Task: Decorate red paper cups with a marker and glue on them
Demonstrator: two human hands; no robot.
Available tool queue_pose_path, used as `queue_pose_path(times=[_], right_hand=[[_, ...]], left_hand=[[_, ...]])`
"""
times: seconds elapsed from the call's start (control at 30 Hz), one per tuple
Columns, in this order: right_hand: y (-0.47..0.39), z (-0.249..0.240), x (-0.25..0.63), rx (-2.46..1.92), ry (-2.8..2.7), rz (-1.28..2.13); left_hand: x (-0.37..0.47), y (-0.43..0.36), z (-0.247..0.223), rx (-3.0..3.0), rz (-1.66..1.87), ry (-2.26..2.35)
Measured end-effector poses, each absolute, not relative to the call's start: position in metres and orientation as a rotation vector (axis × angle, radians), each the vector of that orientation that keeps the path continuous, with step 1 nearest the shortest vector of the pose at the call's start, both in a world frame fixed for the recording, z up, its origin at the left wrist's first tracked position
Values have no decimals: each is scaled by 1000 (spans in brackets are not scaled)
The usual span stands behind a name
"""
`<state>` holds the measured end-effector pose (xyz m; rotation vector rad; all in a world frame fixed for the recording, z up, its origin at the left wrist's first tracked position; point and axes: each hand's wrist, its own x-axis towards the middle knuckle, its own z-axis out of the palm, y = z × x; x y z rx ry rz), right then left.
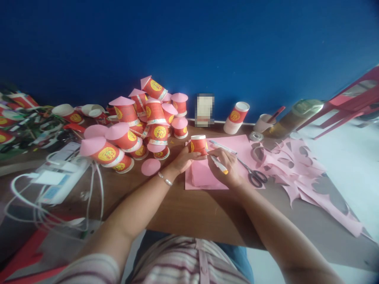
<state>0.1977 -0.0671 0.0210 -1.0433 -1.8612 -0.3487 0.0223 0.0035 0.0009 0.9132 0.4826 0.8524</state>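
My left hand [186, 158] is wrapped round a red paper cup [199, 145] with a yellow emblem and a white rim, held above pink paper [204, 175]. In my right hand [227, 165] is a white pen [218, 163] with an orange end; its tip points at the cup's lower right side. Whether the tip touches the cup is too small to tell. A light-coloured pen [223, 147] lies on the pink sheet just beyond my right hand, and black-handled scissors [257, 177] lie to its right.
Stacked red cups with pink cones [156, 132] stand at the left, near a white power strip [57, 185] with cables. Cut pink scraps [296, 165] cover the right. Behind are stacked cups [237, 117], a tape roll [256, 136] and a bottle [296, 118].
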Motion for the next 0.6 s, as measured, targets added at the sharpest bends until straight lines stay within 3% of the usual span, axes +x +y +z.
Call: queue_pose_path(times=[0.6], right_hand=[[-66, 21, 198, -1075, -1822, -356]], left_hand=[[21, 3, 1, 912, 848, 457]])
